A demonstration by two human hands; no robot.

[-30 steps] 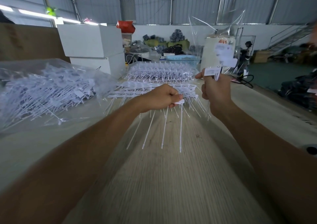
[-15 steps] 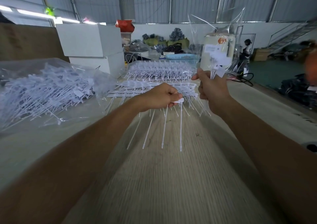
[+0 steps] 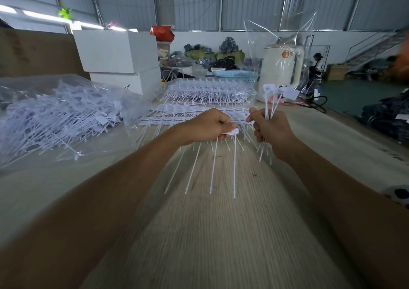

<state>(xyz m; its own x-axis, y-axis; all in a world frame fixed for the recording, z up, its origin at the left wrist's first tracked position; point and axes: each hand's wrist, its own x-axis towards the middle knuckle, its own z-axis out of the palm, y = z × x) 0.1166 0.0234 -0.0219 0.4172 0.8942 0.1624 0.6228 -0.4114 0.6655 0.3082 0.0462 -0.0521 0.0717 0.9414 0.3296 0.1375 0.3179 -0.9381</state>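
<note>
Change: right hand (image 3: 272,131) lower; left hand (image 3: 208,126) unmoved.
Left: grips tie strip (image 3: 231,132), four tails.
Right: grips tie bundle (image 3: 267,107), count unclear.

A: Walls, roof?
B: Corrugated metal sheeting (image 3: 199,5) on steel framing; white wall (image 3: 243,38) below.
A: Floor, fittings, light?
B: Green floor (image 3: 354,96); metal staircase (image 3: 374,47), far right; strip lights (image 3: 44,16), upper left; pale wood-grain table (image 3: 210,244).

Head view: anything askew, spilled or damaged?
Nothing damaged. Only the clear bag on the left looks untidy: its white tag ties lie in a jumble, unlike the neat rows ahead. The left hand grips a tie strip, the right hand a tie bundle.
</note>
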